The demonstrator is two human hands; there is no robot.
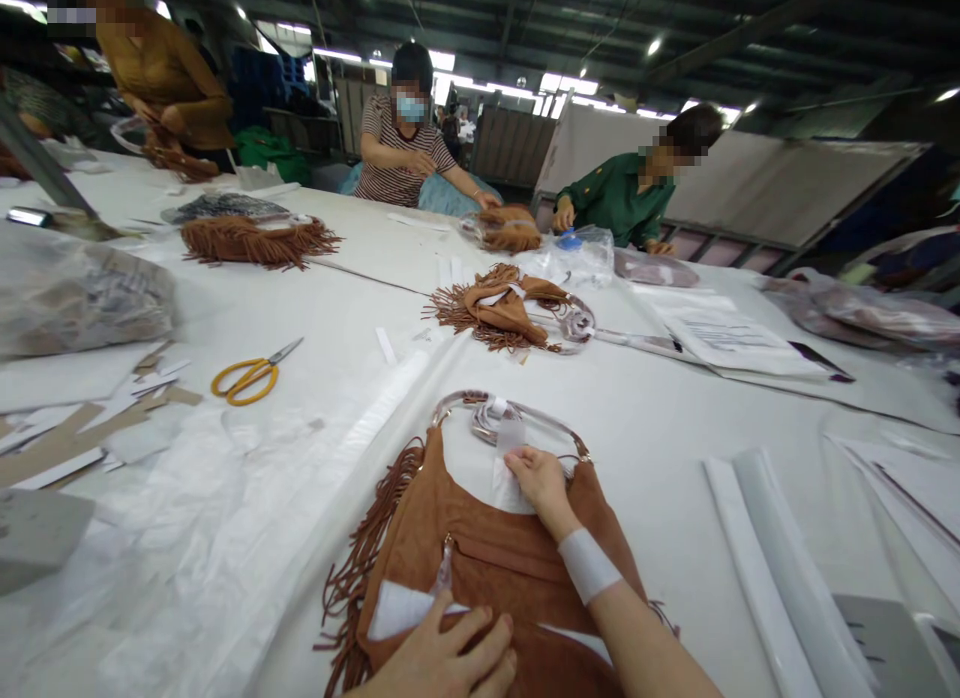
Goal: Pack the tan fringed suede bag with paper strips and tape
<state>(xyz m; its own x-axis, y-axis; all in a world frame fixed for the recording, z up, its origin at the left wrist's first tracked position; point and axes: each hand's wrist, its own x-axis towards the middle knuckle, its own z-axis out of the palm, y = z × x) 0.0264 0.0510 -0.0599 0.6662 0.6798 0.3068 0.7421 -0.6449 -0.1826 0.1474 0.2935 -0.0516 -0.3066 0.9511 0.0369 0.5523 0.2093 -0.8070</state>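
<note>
A brown suede handbag (517, 593) with fringe along its left edge lies in front of me, its strap pointing away. My left hand (457, 653) rests on the bag's lower part, fingers spread, beside a white paper sheet (401, 608) showing at a gap. Above it a zipper pull (446, 568) in clear wrap hangs from the zipper. At the bag's upper edge, my right hand (540, 483) pinches a thin white slip (511, 443) between thumb and finger. Just beyond it lies a wrapped, coiled strap (487, 420), under the handle (525, 410), also wrapped in clear film.
Yellow-handled scissors (255, 376) and paper scraps (97, 428) lie to the left. Another fringed bag (510, 308) is ahead, one more (247, 240) farther left. Rolled white plastic (772, 568) is at right. Several people work across the table (337, 318).
</note>
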